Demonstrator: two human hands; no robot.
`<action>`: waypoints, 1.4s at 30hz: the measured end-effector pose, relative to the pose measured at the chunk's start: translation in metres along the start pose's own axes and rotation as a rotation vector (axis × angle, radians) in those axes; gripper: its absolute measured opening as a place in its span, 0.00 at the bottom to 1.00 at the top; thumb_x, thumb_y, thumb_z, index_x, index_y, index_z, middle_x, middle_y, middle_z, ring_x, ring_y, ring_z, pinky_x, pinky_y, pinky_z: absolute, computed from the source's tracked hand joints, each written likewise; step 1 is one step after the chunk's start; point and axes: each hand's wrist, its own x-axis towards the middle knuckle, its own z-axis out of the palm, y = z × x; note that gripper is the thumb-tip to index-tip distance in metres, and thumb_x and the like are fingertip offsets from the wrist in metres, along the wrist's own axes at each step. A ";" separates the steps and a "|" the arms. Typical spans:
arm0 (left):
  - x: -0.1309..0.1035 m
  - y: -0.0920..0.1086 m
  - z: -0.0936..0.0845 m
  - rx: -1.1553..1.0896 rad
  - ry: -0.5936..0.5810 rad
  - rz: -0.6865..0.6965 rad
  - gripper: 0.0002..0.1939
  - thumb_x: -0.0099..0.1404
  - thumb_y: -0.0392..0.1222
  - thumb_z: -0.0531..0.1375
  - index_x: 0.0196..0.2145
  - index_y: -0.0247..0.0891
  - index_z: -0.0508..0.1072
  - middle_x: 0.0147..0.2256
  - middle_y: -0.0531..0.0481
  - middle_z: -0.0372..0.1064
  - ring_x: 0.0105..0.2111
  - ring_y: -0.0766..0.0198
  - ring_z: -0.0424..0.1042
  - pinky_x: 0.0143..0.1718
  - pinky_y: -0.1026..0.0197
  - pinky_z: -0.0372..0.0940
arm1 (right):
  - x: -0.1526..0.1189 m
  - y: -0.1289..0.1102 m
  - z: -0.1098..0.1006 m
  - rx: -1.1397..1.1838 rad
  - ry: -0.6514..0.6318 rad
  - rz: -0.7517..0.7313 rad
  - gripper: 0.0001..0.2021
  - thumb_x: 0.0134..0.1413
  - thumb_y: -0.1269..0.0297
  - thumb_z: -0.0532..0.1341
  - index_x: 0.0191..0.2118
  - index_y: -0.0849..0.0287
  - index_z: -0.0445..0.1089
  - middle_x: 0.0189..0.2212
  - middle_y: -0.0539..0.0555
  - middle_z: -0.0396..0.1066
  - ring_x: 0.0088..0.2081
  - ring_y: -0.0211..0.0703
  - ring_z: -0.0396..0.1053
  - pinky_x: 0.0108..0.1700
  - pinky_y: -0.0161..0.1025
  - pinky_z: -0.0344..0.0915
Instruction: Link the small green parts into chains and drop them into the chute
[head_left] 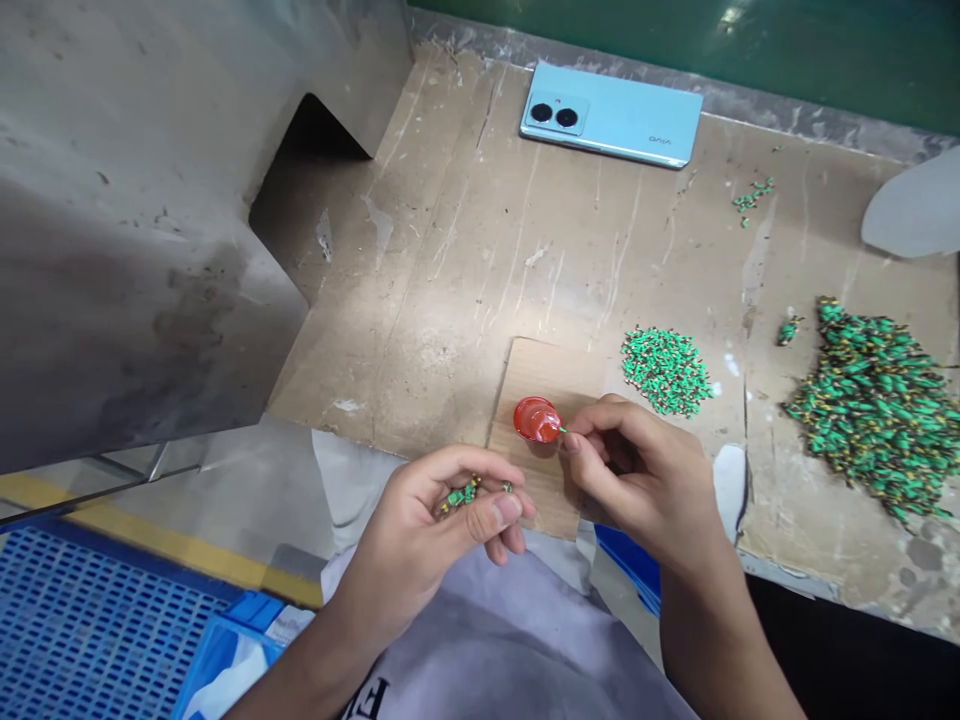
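My left hand (457, 515) is curled around several small green pieces (459, 494) with yellow and dark ends, and one piece shows between its thumb and fingers. My right hand (637, 470) pinches a tiny green piece (562, 430) at the rim of a small red cup (534, 418). The inside of the cup looks glossy and pinkish red. It rests on a piece of brown cardboard (517, 380) at the front of the table. Just beyond my right hand lies a small pile of green pieces (666, 368).
A larger heap of green pieces (885, 410) lies at the right, with a few loose ones (752, 196) farther back. A light blue phone (615, 115) lies at the back. Grey metal housing (135, 230) stands on the left, above a blue crate (97, 630). A white object (915, 210) is far right.
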 end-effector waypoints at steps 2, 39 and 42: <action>0.000 0.000 0.000 -0.012 0.000 -0.018 0.04 0.69 0.38 0.74 0.40 0.39 0.84 0.34 0.52 0.84 0.30 0.70 0.82 0.30 0.74 0.74 | 0.000 0.001 0.000 0.002 -0.001 0.001 0.06 0.69 0.74 0.64 0.42 0.53 0.71 0.27 0.46 0.68 0.26 0.36 0.65 0.28 0.36 0.63; -0.004 0.002 0.009 0.393 0.017 -0.030 0.07 0.69 0.45 0.71 0.40 0.40 0.81 0.31 0.54 0.75 0.28 0.71 0.72 0.29 0.72 0.68 | -0.044 -0.014 -0.034 -0.242 -0.287 -0.050 0.07 0.73 0.74 0.61 0.40 0.56 0.68 0.29 0.47 0.66 0.30 0.38 0.65 0.33 0.37 0.61; -0.004 -0.001 0.009 0.395 0.012 -0.025 0.07 0.69 0.45 0.71 0.40 0.41 0.81 0.30 0.55 0.74 0.28 0.71 0.72 0.29 0.72 0.68 | -0.051 -0.014 -0.031 -0.285 -0.239 -0.049 0.07 0.73 0.74 0.61 0.40 0.56 0.68 0.29 0.47 0.67 0.30 0.39 0.65 0.33 0.38 0.62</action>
